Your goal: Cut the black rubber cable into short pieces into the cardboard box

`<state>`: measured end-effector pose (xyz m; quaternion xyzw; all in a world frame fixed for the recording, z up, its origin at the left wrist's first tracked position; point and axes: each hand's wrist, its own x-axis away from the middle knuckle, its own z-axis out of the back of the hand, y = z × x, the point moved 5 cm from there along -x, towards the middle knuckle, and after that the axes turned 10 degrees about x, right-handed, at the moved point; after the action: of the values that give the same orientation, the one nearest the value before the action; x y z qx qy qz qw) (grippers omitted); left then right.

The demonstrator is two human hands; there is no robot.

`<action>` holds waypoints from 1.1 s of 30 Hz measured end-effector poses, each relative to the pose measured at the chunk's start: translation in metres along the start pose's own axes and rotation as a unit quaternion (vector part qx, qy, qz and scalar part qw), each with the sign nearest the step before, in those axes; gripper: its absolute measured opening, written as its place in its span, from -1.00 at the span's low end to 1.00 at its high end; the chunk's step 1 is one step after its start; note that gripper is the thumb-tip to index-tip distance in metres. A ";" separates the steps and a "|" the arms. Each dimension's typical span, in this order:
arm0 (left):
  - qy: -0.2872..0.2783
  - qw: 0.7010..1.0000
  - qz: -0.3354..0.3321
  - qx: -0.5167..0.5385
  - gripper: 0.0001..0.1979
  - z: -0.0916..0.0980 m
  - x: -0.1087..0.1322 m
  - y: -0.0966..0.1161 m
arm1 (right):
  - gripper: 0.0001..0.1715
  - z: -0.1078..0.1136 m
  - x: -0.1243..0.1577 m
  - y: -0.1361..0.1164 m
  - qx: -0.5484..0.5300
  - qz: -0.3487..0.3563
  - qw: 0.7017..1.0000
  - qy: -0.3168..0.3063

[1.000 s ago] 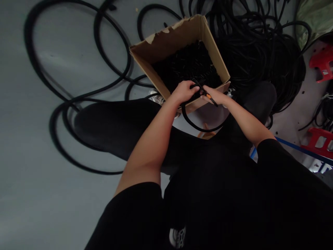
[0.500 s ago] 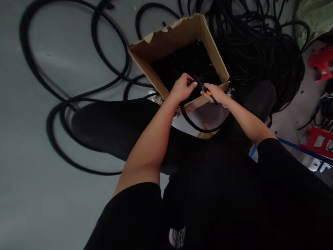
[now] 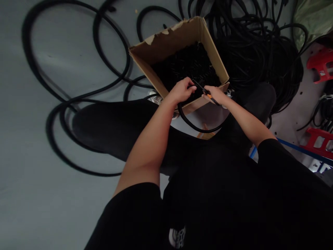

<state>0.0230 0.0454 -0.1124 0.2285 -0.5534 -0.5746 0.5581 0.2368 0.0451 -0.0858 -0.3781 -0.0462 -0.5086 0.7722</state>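
Over the near edge of the box [image 3: 214, 57], the left hand [image 3: 182, 91] pinches a black cable [image 3: 204, 131] while the right hand [image 3: 215, 94] grips an orange-marked tool [image 3: 209, 96] — apparently a cutter, though indistinct — whose tip, slipping, could nick the left hand.

We're up on the wearer's head, one camera staring forward and down, black T-shirt [image 3: 213, 194] close beneath, hands [image 3: 181, 91] and cardboard box [image 3: 177, 39] farther out.

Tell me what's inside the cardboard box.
Inside the cardboard box lie many small black pieces. The left hand covers some near the front, and the pieces themselves hide the bottom.
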 end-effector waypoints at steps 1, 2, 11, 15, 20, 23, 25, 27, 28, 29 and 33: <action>-0.002 1.000 -0.002 -0.001 -0.80 0.000 0.000 0.000 | -0.80 0.001 0.002 -0.001 0.001 -0.001 1.000 0.001; -0.003 1.000 -0.006 -0.001 -0.80 0.001 -0.001 0.000 | -0.81 0.001 0.003 -0.002 0.000 -0.001 1.000 0.001; -0.056 0.998 -0.026 -0.013 -0.84 -0.006 0.006 0.010 | -0.74 0.001 0.003 -0.002 -0.010 0.030 0.999 -0.006; -0.047 0.998 -0.028 -0.022 -0.81 0.002 0.007 0.012 | -0.79 0.004 0.004 0.001 0.013 0.011 1.000 0.003; -0.034 0.998 -0.042 -0.023 -0.72 0.008 0.003 0.010 | -0.80 0.010 0.008 -0.005 0.011 0.003 1.000 0.016; -0.050 0.997 -0.044 -0.026 -0.71 0.004 0.002 0.008 | -0.76 0.008 0.007 -0.007 -0.015 0.016 1.000 0.000; -0.070 0.997 -0.037 -0.022 -0.75 0.001 0.003 0.008 | -0.74 0.008 0.006 -0.009 -0.027 0.028 0.999 -0.009; -0.085 0.996 -0.027 -0.013 -0.80 -0.001 0.005 0.009 | -0.70 0.009 0.006 -0.010 -0.029 0.030 0.999 -0.015; -0.086 0.996 -0.026 -0.008 -0.82 -0.001 0.006 0.011 | -0.68 0.010 0.006 -0.011 -0.026 0.026 0.999 -0.015; -0.081 0.996 -0.026 -0.004 -0.83 0.000 0.007 0.012 | -0.67 0.011 0.006 -0.012 -0.023 0.021 0.999 -0.013; -0.019 1.000 -0.024 0.007 -0.84 0.007 0.006 0.015 | -0.67 0.016 0.009 -0.013 -0.018 -0.004 1.000 0.011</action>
<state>0.0208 0.0463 -0.0949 0.2345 -0.5619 -0.5883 0.5321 0.2354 0.0462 -0.0634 -0.3865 -0.0300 -0.5169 0.7632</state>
